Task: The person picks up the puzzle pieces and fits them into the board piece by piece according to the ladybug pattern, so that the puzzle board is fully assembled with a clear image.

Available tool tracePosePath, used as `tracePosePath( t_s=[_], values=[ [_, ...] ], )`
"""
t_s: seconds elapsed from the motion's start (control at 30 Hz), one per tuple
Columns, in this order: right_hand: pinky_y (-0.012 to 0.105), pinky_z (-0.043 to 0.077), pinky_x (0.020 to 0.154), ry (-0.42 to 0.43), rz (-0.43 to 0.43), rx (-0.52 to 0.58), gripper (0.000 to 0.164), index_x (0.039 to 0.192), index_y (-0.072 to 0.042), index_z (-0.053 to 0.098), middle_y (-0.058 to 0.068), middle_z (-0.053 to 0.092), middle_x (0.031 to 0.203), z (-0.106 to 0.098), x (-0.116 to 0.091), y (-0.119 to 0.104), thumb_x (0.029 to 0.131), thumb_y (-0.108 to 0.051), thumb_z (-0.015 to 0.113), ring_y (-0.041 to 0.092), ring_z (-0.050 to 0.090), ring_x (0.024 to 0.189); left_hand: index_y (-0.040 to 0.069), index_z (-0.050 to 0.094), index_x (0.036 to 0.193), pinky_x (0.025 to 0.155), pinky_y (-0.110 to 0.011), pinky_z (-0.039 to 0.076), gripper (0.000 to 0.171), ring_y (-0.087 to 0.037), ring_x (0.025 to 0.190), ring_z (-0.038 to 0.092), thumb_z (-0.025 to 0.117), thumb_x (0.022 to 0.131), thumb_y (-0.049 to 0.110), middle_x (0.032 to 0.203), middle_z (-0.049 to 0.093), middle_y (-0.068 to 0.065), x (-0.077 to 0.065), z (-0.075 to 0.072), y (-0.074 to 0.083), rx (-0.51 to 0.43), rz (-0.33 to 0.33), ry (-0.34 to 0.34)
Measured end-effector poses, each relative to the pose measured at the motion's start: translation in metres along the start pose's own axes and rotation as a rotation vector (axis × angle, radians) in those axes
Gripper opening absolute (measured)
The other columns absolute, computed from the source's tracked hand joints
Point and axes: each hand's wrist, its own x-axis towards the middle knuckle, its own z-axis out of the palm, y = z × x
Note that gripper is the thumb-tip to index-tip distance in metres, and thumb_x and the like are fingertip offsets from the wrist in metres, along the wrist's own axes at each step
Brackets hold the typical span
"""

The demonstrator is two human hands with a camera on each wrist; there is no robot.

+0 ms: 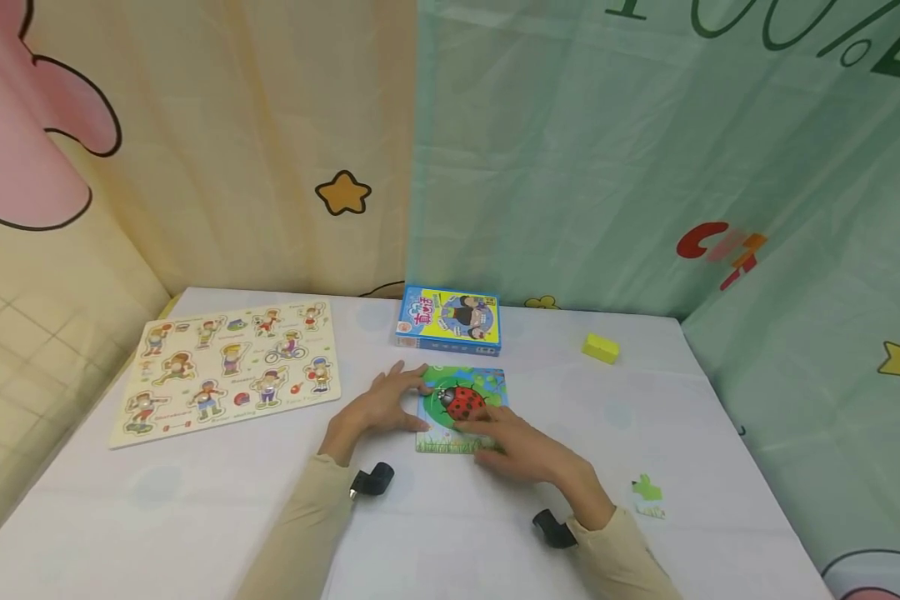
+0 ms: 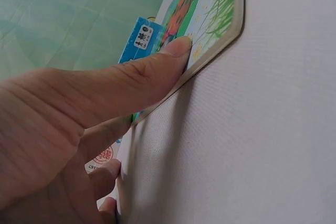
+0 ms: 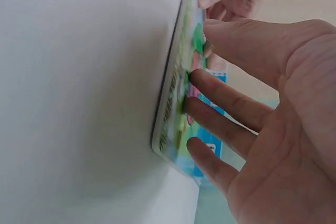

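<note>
A ladybug jigsaw puzzle (image 1: 444,435) on a thin square board lies before me, green and pale blue with grass along its near edge. At its left side, my left hand (image 1: 378,404) steadies the board. The thumb (image 2: 176,48) rests on the border in the left wrist view, and the other fingers spread along the side. From the right, my right hand (image 1: 525,446) reaches over the picture. Its fingers are fairly straight, with the fingertips (image 3: 197,77) on or just above the puzzle in the right wrist view. Part of the puzzle is hidden under this hand.
Loose green (image 1: 647,488) and whitish (image 1: 651,511) puzzle pieces lie right of my right forearm. Behind the puzzle is a blue-yellow card box (image 1: 450,321). A yellow block (image 1: 601,348) sits at the back right, a wooden figure puzzle board (image 1: 225,375) at the left.
</note>
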Motion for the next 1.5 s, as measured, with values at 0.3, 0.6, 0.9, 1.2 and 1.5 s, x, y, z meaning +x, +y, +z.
tracePosePath(
  t_s=[0.3,0.6,0.9,1.2,1.5],
  values=[
    [0.054,0.045,0.110,0.077,0.049,0.009,0.043,0.138,-0.010,0.060,0.011,0.057,0.142,-0.013,-0.037,0.011,0.097,-0.021,0.065,0.034,0.050,0.134,0.010,0.066,0.127,0.126,-0.058,0.002,0.055,-0.040,0.155,0.006,0.085,0.077,0.023,0.164,0.031,-0.009,-0.001,0.000,-0.001,-0.005,0.008,0.005],
    [0.055,0.047,0.106,0.178,0.165,-0.067,0.043,0.136,-0.015,0.063,0.008,0.057,0.141,-0.024,-0.088,0.030,0.094,-0.023,0.070,0.033,0.052,0.131,0.010,0.065,0.129,0.126,-0.057,0.002,0.056,-0.039,0.155,0.005,0.085,0.078,0.024,0.164,0.031,-0.008,0.001,-0.001,-0.002,-0.020,0.011,0.000],
    [0.061,0.047,0.102,0.252,0.266,-0.094,0.046,0.133,-0.013,0.064,0.011,0.059,0.138,-0.024,-0.136,0.058,0.089,-0.024,0.075,0.039,0.053,0.127,0.011,0.066,0.128,0.127,-0.056,0.001,0.055,-0.039,0.156,0.005,0.085,0.078,0.024,0.164,0.031,-0.008,0.001,0.001,-0.002,-0.018,0.011,0.001],
    [0.060,0.048,0.099,0.232,0.353,-0.118,0.050,0.129,-0.010,0.066,0.015,0.060,0.134,-0.022,-0.172,0.077,0.083,-0.022,0.080,0.041,0.054,0.123,0.008,0.066,0.127,0.126,-0.058,0.002,0.054,-0.041,0.155,0.006,0.085,0.078,0.021,0.163,0.032,-0.010,-0.001,0.000,0.001,-0.031,0.019,0.004],
    [0.057,0.051,0.095,0.244,0.344,-0.180,0.052,0.125,-0.012,0.068,0.011,0.063,0.130,-0.018,-0.194,0.090,0.077,-0.023,0.084,0.039,0.059,0.118,0.008,0.066,0.126,0.126,-0.058,0.001,0.053,-0.041,0.155,0.005,0.085,0.078,0.021,0.164,0.031,-0.009,-0.002,-0.002,0.000,-0.040,0.011,0.000]
  ],
)
